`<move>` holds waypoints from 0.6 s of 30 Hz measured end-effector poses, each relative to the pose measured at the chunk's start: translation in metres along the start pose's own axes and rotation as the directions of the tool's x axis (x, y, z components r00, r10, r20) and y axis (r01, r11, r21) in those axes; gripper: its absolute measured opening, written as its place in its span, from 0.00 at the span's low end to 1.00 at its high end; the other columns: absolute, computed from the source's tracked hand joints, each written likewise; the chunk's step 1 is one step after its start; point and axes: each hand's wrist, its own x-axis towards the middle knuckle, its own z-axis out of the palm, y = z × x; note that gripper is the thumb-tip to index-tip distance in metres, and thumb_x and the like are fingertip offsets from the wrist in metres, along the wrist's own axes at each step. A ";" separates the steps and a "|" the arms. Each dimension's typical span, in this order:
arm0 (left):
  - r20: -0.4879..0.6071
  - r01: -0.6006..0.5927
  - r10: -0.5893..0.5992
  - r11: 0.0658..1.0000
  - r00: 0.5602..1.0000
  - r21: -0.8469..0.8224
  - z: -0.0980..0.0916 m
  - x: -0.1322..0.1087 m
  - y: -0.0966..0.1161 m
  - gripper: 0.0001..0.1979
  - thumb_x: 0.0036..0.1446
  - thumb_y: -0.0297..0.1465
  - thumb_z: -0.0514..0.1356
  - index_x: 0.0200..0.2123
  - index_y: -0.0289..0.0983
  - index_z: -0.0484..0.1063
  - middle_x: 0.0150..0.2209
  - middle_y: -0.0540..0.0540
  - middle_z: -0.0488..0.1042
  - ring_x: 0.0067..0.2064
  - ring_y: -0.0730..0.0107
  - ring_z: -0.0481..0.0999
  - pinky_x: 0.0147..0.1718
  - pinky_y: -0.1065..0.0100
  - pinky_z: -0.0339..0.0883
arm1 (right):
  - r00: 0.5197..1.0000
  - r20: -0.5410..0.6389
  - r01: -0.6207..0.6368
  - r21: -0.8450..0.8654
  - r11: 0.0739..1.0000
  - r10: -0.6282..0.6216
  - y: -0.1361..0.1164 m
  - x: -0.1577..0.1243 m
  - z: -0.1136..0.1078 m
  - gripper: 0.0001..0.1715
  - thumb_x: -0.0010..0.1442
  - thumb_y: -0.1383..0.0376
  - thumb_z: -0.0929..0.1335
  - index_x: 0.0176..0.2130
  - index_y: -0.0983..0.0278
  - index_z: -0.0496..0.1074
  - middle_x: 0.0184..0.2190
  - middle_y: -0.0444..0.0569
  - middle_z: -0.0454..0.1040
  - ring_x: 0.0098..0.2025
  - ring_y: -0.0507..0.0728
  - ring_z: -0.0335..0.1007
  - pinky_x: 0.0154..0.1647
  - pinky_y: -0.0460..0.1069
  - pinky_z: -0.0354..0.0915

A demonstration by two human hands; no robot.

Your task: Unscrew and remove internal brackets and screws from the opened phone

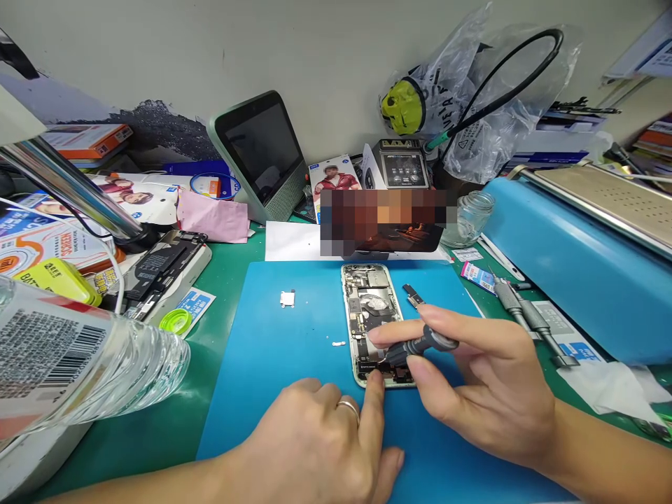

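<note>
Right grip (486, 392) round one screwdriver (416, 345)

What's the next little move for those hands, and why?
Probably a gentle twist of the screwdriver: the right hand holds it with its tip at the opened phone's lower end, while the left hand's index finger rests there, perhaps steadying it.

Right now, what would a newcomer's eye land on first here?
Probably the opened phone on the blue mat, where the right hand holds a dark screwdriver over the near end and the left hand has a finger there. Then, perhaps, the large clear container at the picture's left, and the screen device standing behind the mat.
</note>
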 end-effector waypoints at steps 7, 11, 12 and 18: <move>0.008 0.008 -0.008 1.000 1.000 0.002 -0.001 0.002 0.000 0.17 0.54 0.36 0.65 0.39 0.27 0.78 0.17 0.51 0.71 0.16 0.65 0.71 0.12 0.63 0.62 | 0.995 0.038 0.088 0.023 0.996 -0.089 0.000 0.003 -0.003 0.44 0.60 0.77 0.71 0.68 0.53 0.57 0.46 0.50 0.82 0.46 0.59 0.83 0.47 0.54 0.81; 0.015 0.006 -0.005 1.000 1.000 -0.013 -0.001 0.000 0.000 0.20 0.57 0.36 0.64 0.44 0.24 0.77 0.18 0.50 0.72 0.17 0.64 0.71 0.12 0.63 0.62 | 0.995 -0.009 0.102 -0.014 0.995 -0.102 0.002 0.005 -0.002 0.43 0.58 0.79 0.72 0.66 0.54 0.61 0.43 0.49 0.81 0.43 0.57 0.81 0.45 0.52 0.80; 0.015 0.004 -0.004 1.000 1.000 -0.015 -0.001 0.000 0.000 0.20 0.58 0.36 0.63 0.45 0.23 0.76 0.19 0.48 0.73 0.17 0.64 0.72 0.12 0.62 0.63 | 0.995 -0.005 0.102 -0.019 0.995 -0.102 0.002 0.005 -0.002 0.44 0.58 0.79 0.71 0.67 0.54 0.61 0.43 0.49 0.80 0.43 0.57 0.80 0.45 0.52 0.80; 0.065 -0.001 0.003 1.000 0.998 -0.029 -0.004 -0.001 0.001 0.21 0.62 0.35 0.60 0.49 0.21 0.74 0.20 0.48 0.73 0.18 0.62 0.71 0.12 0.61 0.62 | 0.999 0.036 0.024 0.007 1.000 -0.024 -0.001 0.001 0.000 0.45 0.60 0.79 0.68 0.69 0.52 0.56 0.45 0.50 0.81 0.44 0.58 0.82 0.43 0.53 0.82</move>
